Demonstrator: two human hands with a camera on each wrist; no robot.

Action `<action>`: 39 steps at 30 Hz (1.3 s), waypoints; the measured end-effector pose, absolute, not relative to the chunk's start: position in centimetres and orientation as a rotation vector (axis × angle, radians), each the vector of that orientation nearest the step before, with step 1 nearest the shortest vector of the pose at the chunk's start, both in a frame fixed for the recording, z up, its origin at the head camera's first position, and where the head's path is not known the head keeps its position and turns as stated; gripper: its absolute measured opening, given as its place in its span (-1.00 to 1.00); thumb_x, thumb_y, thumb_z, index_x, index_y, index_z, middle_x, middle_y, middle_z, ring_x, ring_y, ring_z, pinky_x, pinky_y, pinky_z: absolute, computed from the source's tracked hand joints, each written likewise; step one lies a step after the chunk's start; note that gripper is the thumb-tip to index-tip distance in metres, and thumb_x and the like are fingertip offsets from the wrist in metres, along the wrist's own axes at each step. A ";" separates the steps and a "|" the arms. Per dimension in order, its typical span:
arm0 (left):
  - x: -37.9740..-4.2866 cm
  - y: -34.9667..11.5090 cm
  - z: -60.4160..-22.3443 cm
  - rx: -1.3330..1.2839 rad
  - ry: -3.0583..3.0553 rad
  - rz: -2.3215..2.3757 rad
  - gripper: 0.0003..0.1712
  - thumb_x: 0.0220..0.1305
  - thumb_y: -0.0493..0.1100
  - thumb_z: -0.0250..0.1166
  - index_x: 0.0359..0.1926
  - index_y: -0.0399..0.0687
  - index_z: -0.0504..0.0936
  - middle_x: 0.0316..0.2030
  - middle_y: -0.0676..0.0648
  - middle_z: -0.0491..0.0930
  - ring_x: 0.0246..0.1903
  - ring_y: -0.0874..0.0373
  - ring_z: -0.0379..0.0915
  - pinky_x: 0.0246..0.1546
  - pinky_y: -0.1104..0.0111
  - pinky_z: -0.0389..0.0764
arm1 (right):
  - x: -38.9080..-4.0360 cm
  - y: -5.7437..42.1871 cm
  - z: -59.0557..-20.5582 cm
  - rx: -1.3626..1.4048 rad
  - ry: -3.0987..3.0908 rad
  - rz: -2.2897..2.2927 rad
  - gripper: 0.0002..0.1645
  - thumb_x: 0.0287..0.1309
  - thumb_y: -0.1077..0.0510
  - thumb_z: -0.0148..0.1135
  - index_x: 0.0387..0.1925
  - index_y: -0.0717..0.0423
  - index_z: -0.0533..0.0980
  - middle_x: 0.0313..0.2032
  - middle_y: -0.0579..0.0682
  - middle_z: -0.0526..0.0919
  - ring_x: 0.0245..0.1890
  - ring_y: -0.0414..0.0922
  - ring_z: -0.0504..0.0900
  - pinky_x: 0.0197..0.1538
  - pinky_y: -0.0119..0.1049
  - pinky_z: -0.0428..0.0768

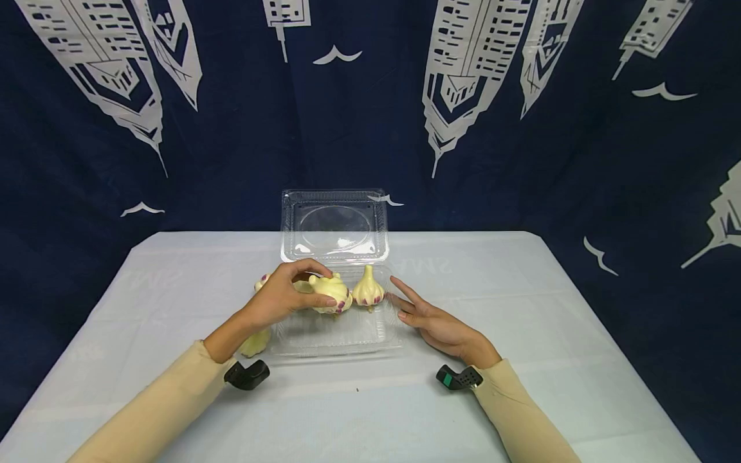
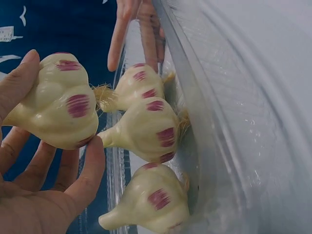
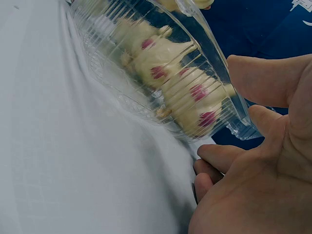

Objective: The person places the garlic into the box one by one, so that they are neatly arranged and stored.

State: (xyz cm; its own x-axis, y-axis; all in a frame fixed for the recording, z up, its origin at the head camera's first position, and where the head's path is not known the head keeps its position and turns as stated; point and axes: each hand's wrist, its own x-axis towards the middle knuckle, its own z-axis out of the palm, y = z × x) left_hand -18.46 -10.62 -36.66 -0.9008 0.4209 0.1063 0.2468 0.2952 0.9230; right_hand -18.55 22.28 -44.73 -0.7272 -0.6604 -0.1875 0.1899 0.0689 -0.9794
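Observation:
My left hand (image 1: 283,296) grips a cream garlic bulb (image 2: 61,100) with purple patches between thumb and fingers, raised over a clear plastic clamshell box (image 1: 347,350). Inside the box, along its far side, three more bulbs lie in a row, as the left wrist view shows. The rightmost garlic bulb (image 1: 368,289) has its neck toward the back; the held one and my hand partly cover the others. At the box's right wall is my right hand (image 1: 442,328), fingers extended with fingertips right by the plastic, holding nothing.
The box's lid (image 1: 334,225) stands raised at the back. Left of the box, another garlic bulb (image 1: 255,344) lies on the white-covered table (image 1: 463,411), partly under my left forearm, and one more bulb (image 1: 260,283) shows behind that hand. A dark blue printed curtain (image 1: 359,128) hangs beyond.

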 end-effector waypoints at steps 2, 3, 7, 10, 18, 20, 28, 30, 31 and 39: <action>-18.4 -10.4 -36.7 0.633 2.403 1.658 -0.53 0.03 -0.16 0.58 0.01 -0.07 0.69 0.07 -0.08 0.63 0.06 -0.05 0.50 -0.01 0.20 0.59 | -18.6 22.3 -44.7 -0.475 1.726 -1.726 -0.12 0.53 0.13 -0.03 0.56 -0.56 -0.22 0.61 0.04 -0.24 0.57 0.01 -0.51 0.49 0.25 -0.51; -18.4 -10.3 -36.7 0.640 2.406 1.656 -0.54 0.03 -0.16 0.58 0.00 -0.06 0.70 0.07 -0.07 0.63 0.08 -0.05 0.50 0.01 0.19 0.59 | -18.6 22.3 -44.8 -0.476 1.727 -1.725 -0.12 0.53 0.12 -0.02 0.56 -0.56 -0.22 0.61 0.04 -0.24 0.57 0.01 -0.50 0.49 0.24 -0.51; -18.4 -9.7 -36.9 0.707 2.458 1.607 -0.59 0.07 -0.16 0.56 -0.02 -0.05 0.73 0.03 -0.08 0.62 0.10 -0.04 0.47 0.10 0.08 0.57 | -18.6 22.3 -44.7 -0.472 1.725 -1.727 -0.12 0.52 0.11 -0.01 0.55 -0.58 -0.21 0.61 0.02 -0.24 0.57 -0.01 -0.50 0.50 0.23 -0.50; -18.4 -9.0 -37.1 0.761 2.505 1.550 -0.62 0.11 -0.14 0.53 -0.01 -0.07 0.74 -0.05 -0.08 0.59 0.05 0.02 0.44 0.11 0.03 0.54 | -18.6 22.3 -44.8 -0.472 1.724 -1.725 -0.13 0.53 0.13 -0.04 0.55 -0.58 -0.21 0.61 0.03 -0.25 0.57 -0.01 -0.50 0.49 0.23 -0.50; -18.3 -7.5 -37.5 0.917 2.587 1.346 -0.65 0.27 -0.15 0.40 0.05 -0.15 0.69 -0.06 -0.13 0.58 -0.06 0.04 0.45 -0.04 0.21 0.60 | -18.6 22.3 -44.8 -0.475 1.722 -1.732 -0.12 0.53 0.14 -0.03 0.56 -0.55 -0.21 0.60 0.06 -0.26 0.58 0.01 -0.48 0.49 0.23 -0.52; -18.3 -7.1 -37.7 0.956 2.613 1.310 -0.65 0.29 -0.15 0.39 0.07 -0.16 0.67 -0.06 -0.13 0.60 -0.04 0.02 0.49 -0.01 0.19 0.61 | -18.6 22.3 -44.8 -0.472 1.721 -1.732 -0.12 0.53 0.13 -0.02 0.56 -0.56 -0.21 0.61 0.04 -0.25 0.58 0.01 -0.48 0.49 0.24 -0.52; -18.4 -4.9 -37.9 0.996 2.601 1.256 -0.70 0.34 -0.20 0.34 0.05 -0.22 0.65 -0.08 -0.16 0.72 -0.02 -0.04 0.63 0.06 0.07 0.63 | -18.6 22.4 -44.8 -0.444 1.728 -1.733 -0.14 0.53 0.13 -0.03 0.54 -0.61 -0.18 0.61 0.01 -0.21 0.58 0.00 -0.48 0.49 0.24 -0.51; -18.4 -4.4 -37.9 1.009 2.607 1.238 -0.72 0.35 -0.20 0.32 0.03 -0.21 0.66 -0.10 -0.16 0.73 -0.04 -0.04 0.64 0.03 0.08 0.65 | -18.6 22.4 -44.8 -0.444 1.730 -1.731 -0.14 0.54 0.15 -0.05 0.55 -0.59 -0.19 0.61 0.01 -0.21 0.58 0.00 -0.48 0.49 0.24 -0.51; -18.5 -4.2 -37.9 1.017 2.612 1.231 -0.73 0.35 -0.21 0.32 0.02 -0.21 0.66 -0.11 -0.16 0.73 -0.05 -0.03 0.65 0.01 0.09 0.65 | -18.6 22.4 -44.8 -0.445 1.730 -1.730 -0.13 0.54 0.16 -0.06 0.55 -0.58 -0.20 0.61 0.01 -0.21 0.58 0.00 -0.48 0.48 0.25 -0.52; -18.5 -2.7 -37.8 1.006 2.662 1.152 -0.71 0.28 -0.24 0.38 0.01 -0.21 0.70 -0.20 -0.12 0.67 -0.20 0.06 0.60 -0.09 0.24 0.59 | -18.6 22.4 -44.7 -0.451 1.735 -1.717 -0.13 0.54 0.17 -0.07 0.56 -0.58 -0.20 0.61 0.01 -0.22 0.57 0.04 -0.49 0.46 0.30 -0.52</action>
